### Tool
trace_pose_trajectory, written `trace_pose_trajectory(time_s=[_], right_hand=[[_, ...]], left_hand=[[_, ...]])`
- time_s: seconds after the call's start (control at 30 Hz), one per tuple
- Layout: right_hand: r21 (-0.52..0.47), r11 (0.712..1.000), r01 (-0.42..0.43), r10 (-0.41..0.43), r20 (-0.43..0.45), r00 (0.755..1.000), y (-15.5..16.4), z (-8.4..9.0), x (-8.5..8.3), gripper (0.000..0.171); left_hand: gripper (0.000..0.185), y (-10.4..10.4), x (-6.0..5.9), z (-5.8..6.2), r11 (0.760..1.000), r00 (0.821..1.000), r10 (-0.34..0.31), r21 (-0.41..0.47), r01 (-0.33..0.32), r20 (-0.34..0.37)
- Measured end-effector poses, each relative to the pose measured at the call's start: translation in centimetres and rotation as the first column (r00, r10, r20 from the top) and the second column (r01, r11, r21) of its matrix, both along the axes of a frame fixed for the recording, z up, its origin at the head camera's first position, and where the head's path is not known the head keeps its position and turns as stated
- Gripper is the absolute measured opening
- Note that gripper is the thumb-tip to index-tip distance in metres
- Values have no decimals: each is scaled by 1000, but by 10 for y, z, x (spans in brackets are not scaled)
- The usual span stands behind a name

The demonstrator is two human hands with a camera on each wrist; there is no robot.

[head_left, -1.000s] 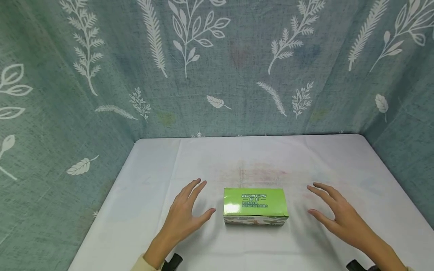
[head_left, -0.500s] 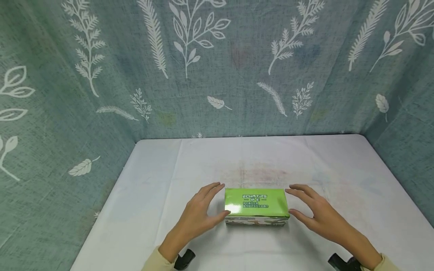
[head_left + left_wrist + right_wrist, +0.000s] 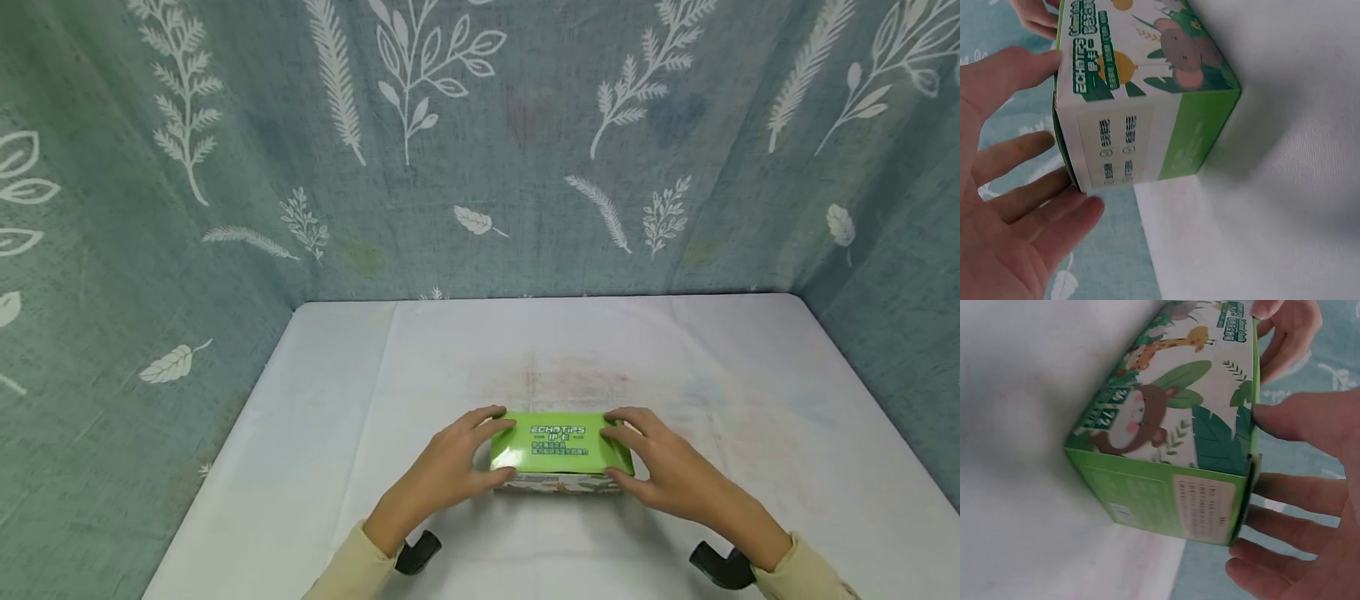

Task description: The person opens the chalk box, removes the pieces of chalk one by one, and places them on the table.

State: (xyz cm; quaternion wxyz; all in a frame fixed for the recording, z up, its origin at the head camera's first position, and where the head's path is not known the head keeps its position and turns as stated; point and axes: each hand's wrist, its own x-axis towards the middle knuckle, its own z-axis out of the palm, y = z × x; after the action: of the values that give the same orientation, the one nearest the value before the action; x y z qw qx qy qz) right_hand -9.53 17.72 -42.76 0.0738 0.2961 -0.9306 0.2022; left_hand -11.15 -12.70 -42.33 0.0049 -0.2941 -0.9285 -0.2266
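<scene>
On the white table sits a rectangular cardboard box (image 3: 558,450) with a bright green lid lettered ECHOTIPS. Cartoon animals cover its long front side, seen on the box (image 3: 1191,53) in the left wrist view and a bear and giraffe on the box (image 3: 1147,412) in the right wrist view. My left hand (image 3: 448,467) holds the lid's left end, thumb at the front edge and fingers toward the back. Mirroring it, my right hand (image 3: 666,465) holds the right end, its thumb on the front edge and fingers over the top. The far side of the box is hidden.
A white cloth with faint reddish stains covers the table (image 3: 360,358). Green curtains (image 3: 525,208) with white leaf prints hang behind it and along both sides. Black wrist mounts (image 3: 418,552) sit under the sleeves.
Both hands have come inward from either side of the box, passing close to its ends, and now touch the green lid. The box has stayed in place.
</scene>
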Motion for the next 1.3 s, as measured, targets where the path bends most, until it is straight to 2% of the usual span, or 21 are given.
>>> trace_pose_trajectory(time_s=[0.13, 0.27, 0.37, 0.47, 0.63, 0.73, 0.8, 0.9, 0.97, 1.13, 1.3], right_hand=[[67, 997, -43, 43, 2, 999, -4, 9, -5, 48], [125, 990, -69, 60, 78, 995, -11, 20, -11, 52], [164, 984, -72, 47, 150, 988, -18, 25, -13, 57], [190, 979, -79, 43, 187, 981, -24, 27, -12, 59], [231, 970, -81, 46, 153, 987, -28, 22, -8, 58], [245, 967, -75, 46, 122, 992, -29, 19, -6, 59], [243, 967, -73, 48, 107, 993, -29, 18, -5, 61], [224, 972, -76, 57, 90, 994, -27, 16, -5, 63], [204, 976, -78, 61, 88, 994, -24, 16, -5, 64], [155, 984, -83, 63, 131, 989, -15, 18, -9, 62], [113, 990, -89, 70, 164, 984, -12, 18, -10, 63]], left_hand=[[53, -1, -8, 6, 999, 999, -35, -25, 35, -6], [51, 0, -15, 12, 994, 997, -73, -86, 71, -25], [50, 4, -14, 16, 987, 995, -91, -135, 87, -27], [46, 10, -10, 18, 977, 992, -113, -188, 99, -63], [44, 23, -3, 19, 944, 975, -154, -314, 98, -160], [43, 29, 1, 19, 924, 969, -162, -372, 83, -187], [39, 32, 3, 19, 920, 966, -166, -385, 78, -199], [35, 33, 5, 18, 930, 964, -160, -361, 75, -211], [32, 29, 4, 16, 948, 971, -133, -311, 66, -199], [37, 17, -1, 12, 981, 993, -62, -188, 42, -104], [38, 9, -2, 8, 994, 997, -62, -98, 57, -49]])
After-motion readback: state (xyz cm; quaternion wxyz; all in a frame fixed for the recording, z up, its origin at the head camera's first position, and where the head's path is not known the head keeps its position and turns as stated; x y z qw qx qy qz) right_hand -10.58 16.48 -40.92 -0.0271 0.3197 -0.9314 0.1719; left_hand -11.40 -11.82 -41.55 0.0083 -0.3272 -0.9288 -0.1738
